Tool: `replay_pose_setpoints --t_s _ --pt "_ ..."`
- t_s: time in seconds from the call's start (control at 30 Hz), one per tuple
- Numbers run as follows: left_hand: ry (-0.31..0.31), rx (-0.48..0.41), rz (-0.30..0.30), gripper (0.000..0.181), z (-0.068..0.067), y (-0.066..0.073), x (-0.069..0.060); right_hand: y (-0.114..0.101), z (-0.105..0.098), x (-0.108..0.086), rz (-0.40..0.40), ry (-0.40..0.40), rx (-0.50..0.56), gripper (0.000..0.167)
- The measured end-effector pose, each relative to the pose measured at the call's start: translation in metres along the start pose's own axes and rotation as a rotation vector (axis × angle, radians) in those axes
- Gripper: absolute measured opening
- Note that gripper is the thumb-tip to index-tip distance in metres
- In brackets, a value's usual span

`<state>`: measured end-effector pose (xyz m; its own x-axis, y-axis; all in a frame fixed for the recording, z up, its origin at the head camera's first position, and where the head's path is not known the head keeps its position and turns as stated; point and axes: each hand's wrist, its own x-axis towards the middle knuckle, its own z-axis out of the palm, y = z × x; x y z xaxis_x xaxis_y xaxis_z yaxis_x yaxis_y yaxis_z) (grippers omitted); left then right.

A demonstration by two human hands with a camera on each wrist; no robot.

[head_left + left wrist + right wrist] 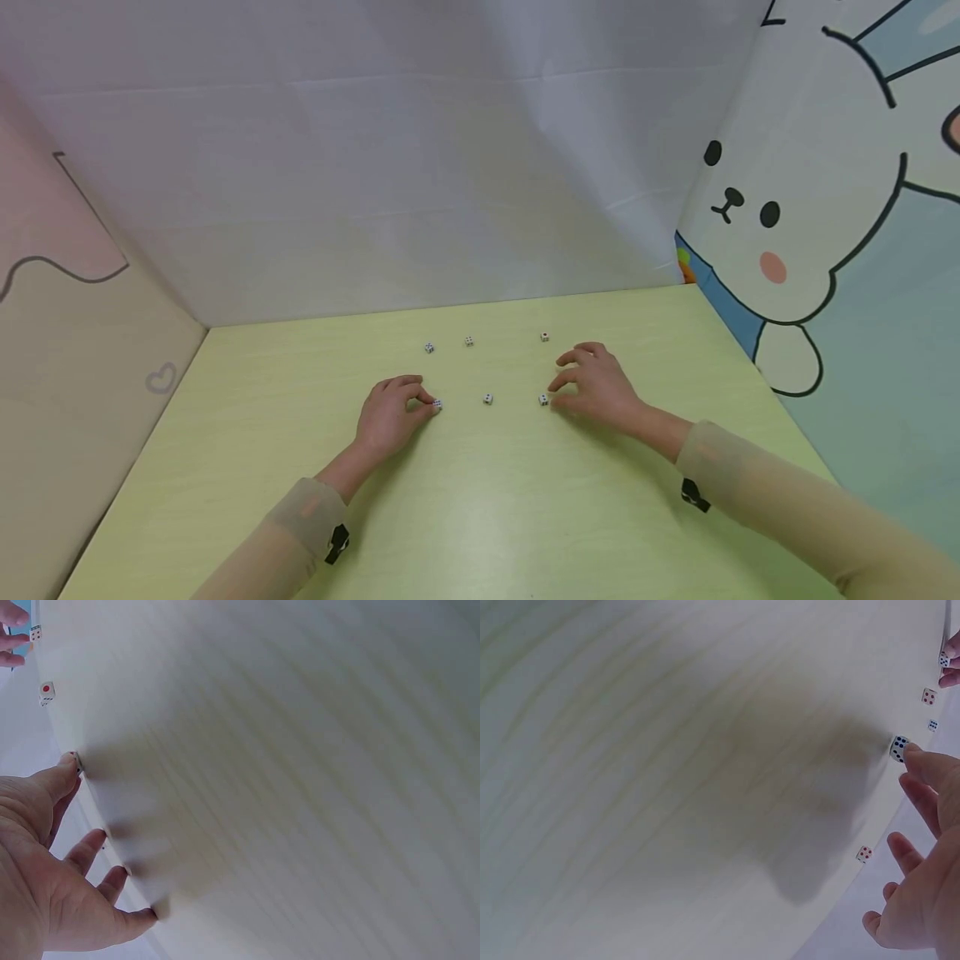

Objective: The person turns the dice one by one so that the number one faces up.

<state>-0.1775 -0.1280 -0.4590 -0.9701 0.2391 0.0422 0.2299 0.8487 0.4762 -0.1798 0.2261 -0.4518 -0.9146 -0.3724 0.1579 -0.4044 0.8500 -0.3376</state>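
Note:
My left hand (390, 415) pinches a small white die (437, 404) between thumb and index finger, its other fingers spread on the table. In the left wrist view this die (77, 763) shows at the thumb tip. My right hand (600, 387) is by another white die (543, 400). The right wrist view has the thumb tip against this die (899, 748), while the index finger stays apart from it and the other fingers are spread. Between the hands lies a third die (487, 399).
Farther back on the pale yellow table (465, 500) lie three more dice: one at left (429, 347), one beside it (469, 341), and one with a red pip (544, 337). A white curtain (375, 192) closes the back; a cartoon-printed sheet (862, 250) hangs at right.

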Motion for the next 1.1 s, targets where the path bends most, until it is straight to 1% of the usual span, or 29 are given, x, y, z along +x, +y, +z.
replay_pose_setpoints --t_s 0.17,0.33,0.6,0.87,1.1 --pt "0.005 -0.001 -0.002 0.008 0.0006 -0.0002 -0.0001 -0.0004 0.0033 0.0021 -0.007 -0.012 0.012 0.008" --pt "0.005 0.000 -0.002 0.009 0.0018 -0.0018 0.0002 -0.0018 0.0059 0.0049 -0.010 -0.020 0.015 0.009" --pt "0.009 -0.001 0.005 0.010 0.0013 -0.0018 -0.0008 -0.0034 0.0063 0.0084 -0.028 -0.015 -0.018 0.006" --pt "0.019 -0.002 0.012 0.008 0.0015 -0.0010 -0.0008 -0.0039 0.0041 0.0101 -0.047 -0.016 -0.047 0.007" --pt "0.009 0.007 0.010 0.009 0.0008 -0.0001 -0.0005 -0.0043 0.0042 0.0105 -0.052 -0.017 -0.059 0.006"
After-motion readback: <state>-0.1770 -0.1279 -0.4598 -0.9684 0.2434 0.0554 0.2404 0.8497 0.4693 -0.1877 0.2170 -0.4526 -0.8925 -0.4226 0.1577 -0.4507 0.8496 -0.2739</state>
